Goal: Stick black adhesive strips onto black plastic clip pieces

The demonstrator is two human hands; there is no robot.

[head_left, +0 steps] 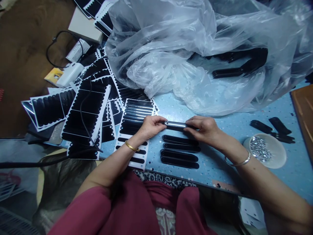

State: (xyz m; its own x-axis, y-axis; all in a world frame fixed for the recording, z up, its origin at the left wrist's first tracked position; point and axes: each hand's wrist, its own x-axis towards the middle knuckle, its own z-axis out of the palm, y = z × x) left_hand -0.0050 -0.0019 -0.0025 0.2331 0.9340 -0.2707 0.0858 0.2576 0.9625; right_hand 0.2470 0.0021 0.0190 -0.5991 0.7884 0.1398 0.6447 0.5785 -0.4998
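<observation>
Between my two hands is a slim black strip-shaped piece (176,124) with rounded ends and a small hole showing near its left end. My left hand (153,126) pinches that left end, while the fingers of my right hand (201,128) are closed on the right end. Just below, several similar black strips (179,162) lie in a column on the blue speckled table. Beside my left wrist is a white sheet (134,137) of black strip stickers, with some spaces bare. What the piece's underside looks like is hidden.
Large clear plastic bags (171,42) cover the back, with black parts (227,72) inside. More sticker sheets (85,107) pile up at left under a black cable (81,111). A white tub (278,153) of small shiny metal pieces stands at right, near loose black parts (280,125).
</observation>
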